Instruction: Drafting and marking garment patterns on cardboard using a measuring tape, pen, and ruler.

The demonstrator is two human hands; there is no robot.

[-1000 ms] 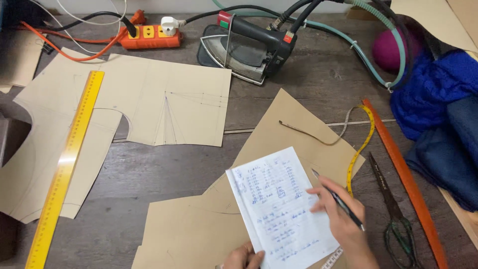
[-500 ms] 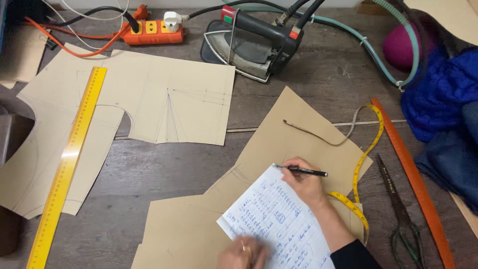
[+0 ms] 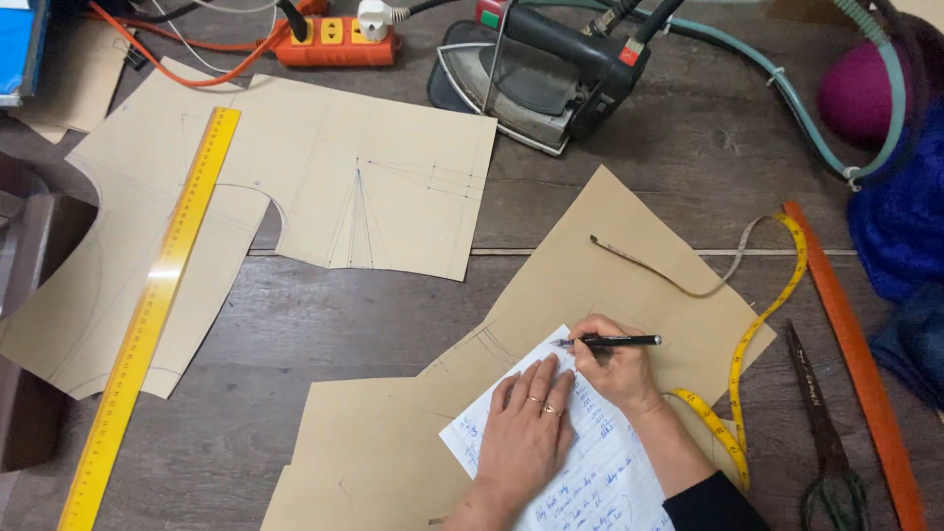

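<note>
The left hand (image 3: 526, 433) lies flat, fingers spread a little, pressing the white sheet (image 3: 580, 472) onto the tan pattern paper (image 3: 610, 265) at the near edge. Just right of it, the right hand (image 3: 615, 369) is closed on a black pen (image 3: 610, 341), tip at the sheet's far corner. A yellow tape (image 3: 757, 334) curls to the right.

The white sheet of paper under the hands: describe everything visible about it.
The white sheet of paper is thin and lined, covered with blue handwritten notes. It lies flat but turned at an angle on tan pattern pieces near the table's front edge, its lower part cut off by the frame. The left hand presses flat on it; the right hand holds a black pen at its upper corner.
</note>
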